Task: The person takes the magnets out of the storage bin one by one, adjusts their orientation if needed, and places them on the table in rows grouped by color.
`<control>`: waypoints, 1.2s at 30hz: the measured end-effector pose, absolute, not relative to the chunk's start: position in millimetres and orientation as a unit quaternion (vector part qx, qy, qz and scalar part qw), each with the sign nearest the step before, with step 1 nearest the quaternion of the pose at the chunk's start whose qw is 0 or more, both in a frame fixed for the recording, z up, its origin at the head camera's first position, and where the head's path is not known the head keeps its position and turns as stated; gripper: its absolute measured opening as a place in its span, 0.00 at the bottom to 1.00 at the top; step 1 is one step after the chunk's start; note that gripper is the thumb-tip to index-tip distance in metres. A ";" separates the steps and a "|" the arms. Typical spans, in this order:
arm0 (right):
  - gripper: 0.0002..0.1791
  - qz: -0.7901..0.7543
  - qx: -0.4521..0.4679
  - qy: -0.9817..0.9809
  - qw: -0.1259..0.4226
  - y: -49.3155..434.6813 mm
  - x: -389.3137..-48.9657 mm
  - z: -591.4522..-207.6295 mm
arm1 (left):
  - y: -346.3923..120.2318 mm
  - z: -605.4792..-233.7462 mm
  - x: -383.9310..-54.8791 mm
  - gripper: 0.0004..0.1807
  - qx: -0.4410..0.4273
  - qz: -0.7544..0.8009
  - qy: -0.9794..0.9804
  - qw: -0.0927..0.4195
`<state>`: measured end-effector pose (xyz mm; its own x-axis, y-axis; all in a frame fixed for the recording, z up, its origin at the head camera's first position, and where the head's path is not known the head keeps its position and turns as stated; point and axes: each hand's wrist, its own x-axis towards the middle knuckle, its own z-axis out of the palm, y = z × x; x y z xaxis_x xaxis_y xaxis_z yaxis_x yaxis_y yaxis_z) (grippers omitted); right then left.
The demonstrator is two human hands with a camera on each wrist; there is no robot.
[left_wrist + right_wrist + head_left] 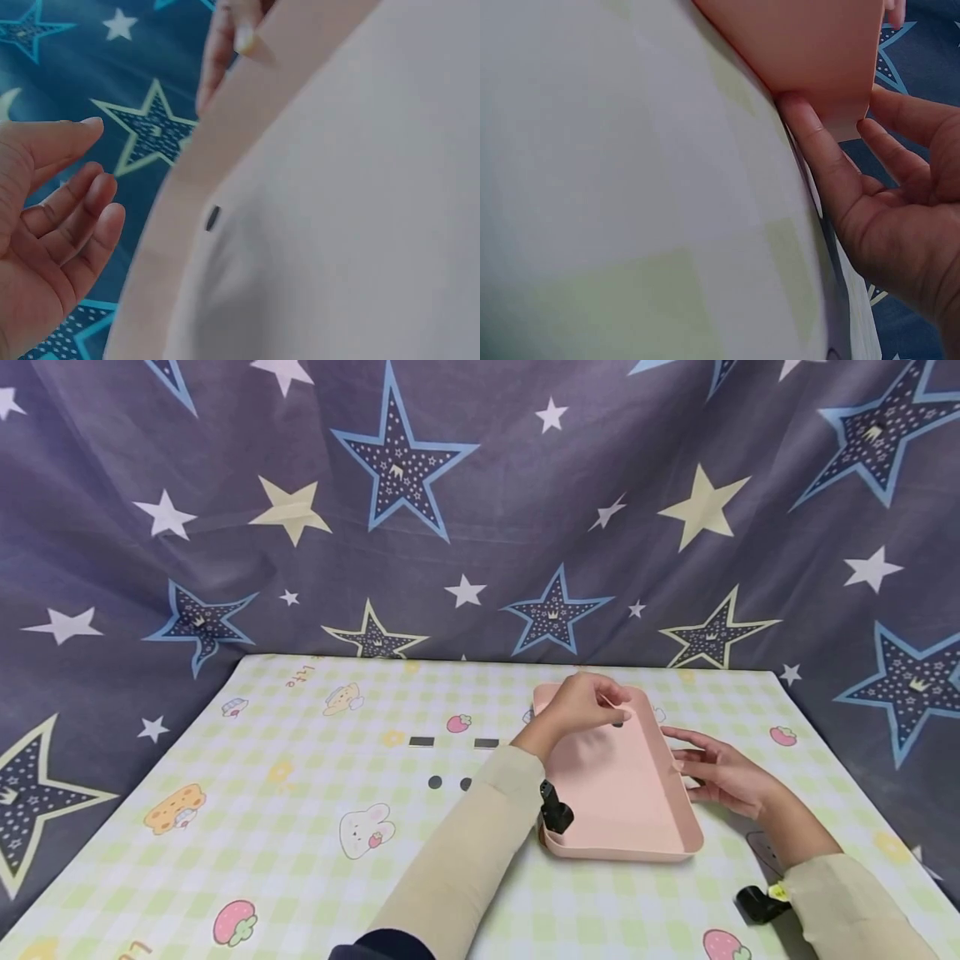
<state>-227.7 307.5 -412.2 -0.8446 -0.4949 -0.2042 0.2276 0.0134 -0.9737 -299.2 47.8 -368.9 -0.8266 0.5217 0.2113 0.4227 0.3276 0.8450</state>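
Note:
A shallow pink tray stands on the checked cloth. My left hand hovers over its far end, thumb and fingers apart with nothing between them. Just below the fingertips is a small black disc. In the left wrist view the same disc shows edge-on near the tray's inner wall, apart from the hand. At the tray's right side, my right hand holds the wall, one fingertip over the rim and other fingers along the outside. From the right wrist, the fingers lie against the outer wall.
Left of the tray lie two black rectangles and two black discs, the right disc partly behind the left sleeve. Black wrist devices sit on both forearms. A star-patterned curtain hangs behind the table's far edge.

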 end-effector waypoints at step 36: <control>0.31 -0.707 -0.128 0.646 0.259 307.8 -226.7 -412.2 | 67.9 -407.3 -319.8 0.18 0.266 0.350 0.893 0.099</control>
<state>-226.7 307.8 -412.2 -0.8327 -0.5319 -0.1537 0.2008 -0.0314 -0.9791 -319.8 67.9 -407.3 -0.8389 0.5442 0.0095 0.4053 0.6130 0.6783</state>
